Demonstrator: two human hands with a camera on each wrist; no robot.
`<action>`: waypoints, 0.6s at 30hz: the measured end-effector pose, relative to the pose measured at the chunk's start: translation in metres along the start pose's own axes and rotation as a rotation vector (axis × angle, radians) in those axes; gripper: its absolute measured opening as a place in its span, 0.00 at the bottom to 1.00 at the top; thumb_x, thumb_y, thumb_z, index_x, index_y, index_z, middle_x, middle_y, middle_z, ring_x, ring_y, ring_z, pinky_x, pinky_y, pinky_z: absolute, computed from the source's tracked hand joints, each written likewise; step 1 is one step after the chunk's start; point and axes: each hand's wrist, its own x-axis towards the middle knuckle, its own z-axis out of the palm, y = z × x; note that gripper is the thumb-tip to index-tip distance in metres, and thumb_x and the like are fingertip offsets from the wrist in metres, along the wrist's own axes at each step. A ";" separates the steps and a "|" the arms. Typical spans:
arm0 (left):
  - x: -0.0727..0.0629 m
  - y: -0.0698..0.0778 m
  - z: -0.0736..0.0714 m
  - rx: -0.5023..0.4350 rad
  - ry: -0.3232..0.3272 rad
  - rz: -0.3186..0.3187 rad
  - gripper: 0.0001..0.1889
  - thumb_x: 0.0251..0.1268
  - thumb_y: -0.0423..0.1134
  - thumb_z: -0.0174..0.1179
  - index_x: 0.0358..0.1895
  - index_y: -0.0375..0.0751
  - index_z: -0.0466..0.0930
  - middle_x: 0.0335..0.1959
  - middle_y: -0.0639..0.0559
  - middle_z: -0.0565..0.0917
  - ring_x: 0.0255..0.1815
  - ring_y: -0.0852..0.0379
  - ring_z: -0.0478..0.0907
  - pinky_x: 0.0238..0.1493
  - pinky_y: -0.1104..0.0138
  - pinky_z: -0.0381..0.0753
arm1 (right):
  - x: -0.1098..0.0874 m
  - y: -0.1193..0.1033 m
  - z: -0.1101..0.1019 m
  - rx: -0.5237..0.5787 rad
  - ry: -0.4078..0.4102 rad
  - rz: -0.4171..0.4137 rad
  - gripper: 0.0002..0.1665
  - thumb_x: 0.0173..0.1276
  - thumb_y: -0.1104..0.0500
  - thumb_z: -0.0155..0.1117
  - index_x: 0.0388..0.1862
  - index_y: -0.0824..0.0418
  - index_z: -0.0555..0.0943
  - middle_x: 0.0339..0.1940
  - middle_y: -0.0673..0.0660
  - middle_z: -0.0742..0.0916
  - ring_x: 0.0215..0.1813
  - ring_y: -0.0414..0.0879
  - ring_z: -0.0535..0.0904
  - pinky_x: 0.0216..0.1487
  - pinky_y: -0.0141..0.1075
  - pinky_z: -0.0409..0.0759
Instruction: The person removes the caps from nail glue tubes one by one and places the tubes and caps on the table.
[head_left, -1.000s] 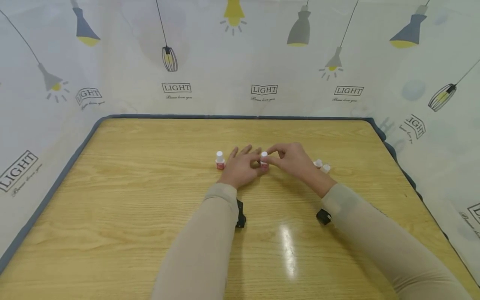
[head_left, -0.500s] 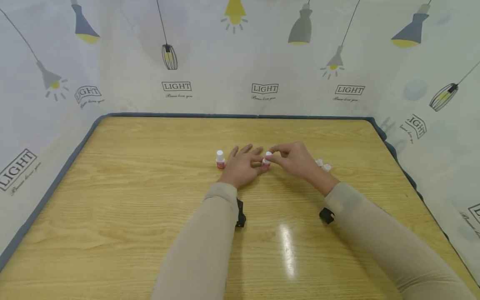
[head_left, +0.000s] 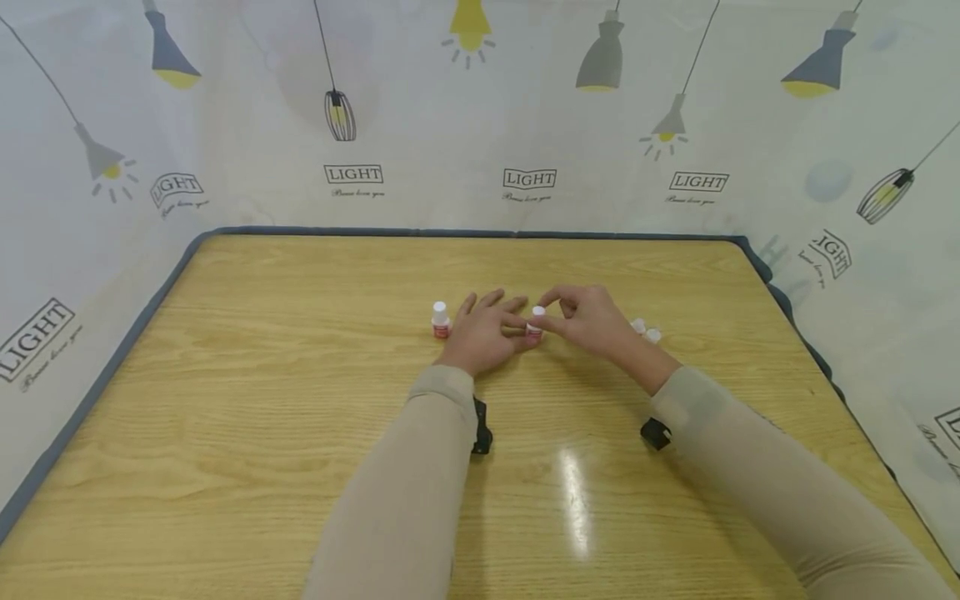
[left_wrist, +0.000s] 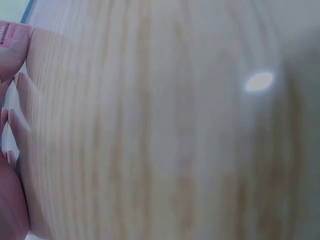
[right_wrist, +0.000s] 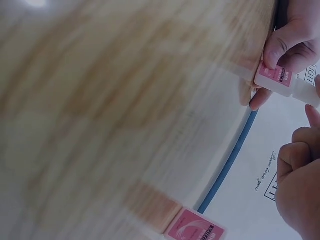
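Observation:
A small white bottle with a pink-red label (head_left: pixel 534 331) stands nearly upright between both hands in the head view. My left hand (head_left: pixel 483 337) lies low over the table and pinches the bottle's lower part between thumb and index finger, its other fingers spread. My right hand (head_left: pixel 588 317) holds the white cap (head_left: pixel 538 311) with thumb and index finger. From the right wrist, the bottle's label (right_wrist: pixel 276 75) shows under the left thumb, with right fingertips at the cap (right_wrist: pixel 305 93). The left wrist view catches only part of the label (left_wrist: pixel 9 34) at its edge.
A matching bottle (head_left: pixel 440 321) stands left of the left hand. Two more white-capped ones (head_left: pixel 653 336) sit behind the right wrist, partly hidden. Black wrist-worn devices (head_left: pixel 482 427) show under both sleeves. The wooden table (head_left: pixel 262 400) has a dark blue edge against a lamp-printed backdrop.
The held bottle leaned to the right half a second ago and is now more upright. It and my right hand have shifted slightly right; my left hand has barely moved.

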 end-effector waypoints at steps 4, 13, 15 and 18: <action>0.000 0.001 -0.001 0.007 -0.001 0.001 0.26 0.73 0.69 0.59 0.66 0.66 0.85 0.84 0.68 0.66 0.91 0.55 0.48 0.91 0.49 0.33 | 0.000 0.001 0.000 0.015 0.009 0.013 0.15 0.75 0.48 0.73 0.51 0.56 0.89 0.16 0.47 0.66 0.19 0.42 0.57 0.25 0.34 0.62; 0.001 0.001 -0.001 0.019 0.003 0.006 0.26 0.72 0.70 0.60 0.65 0.66 0.86 0.84 0.67 0.66 0.91 0.54 0.48 0.91 0.48 0.34 | 0.000 0.002 -0.004 0.098 -0.058 0.002 0.18 0.78 0.53 0.69 0.60 0.60 0.88 0.14 0.46 0.64 0.17 0.41 0.56 0.22 0.32 0.60; 0.000 0.000 -0.001 0.012 0.003 0.006 0.26 0.71 0.70 0.60 0.65 0.66 0.85 0.84 0.67 0.66 0.91 0.54 0.48 0.91 0.48 0.33 | 0.000 0.003 -0.004 0.118 -0.072 0.016 0.19 0.77 0.52 0.70 0.60 0.60 0.88 0.13 0.45 0.63 0.17 0.40 0.55 0.21 0.32 0.60; 0.000 -0.001 0.000 0.000 0.004 0.007 0.26 0.71 0.70 0.61 0.66 0.66 0.85 0.84 0.67 0.66 0.91 0.54 0.48 0.91 0.49 0.33 | 0.001 0.002 -0.003 0.136 -0.074 0.038 0.22 0.74 0.47 0.73 0.59 0.59 0.88 0.13 0.43 0.63 0.17 0.40 0.55 0.21 0.31 0.58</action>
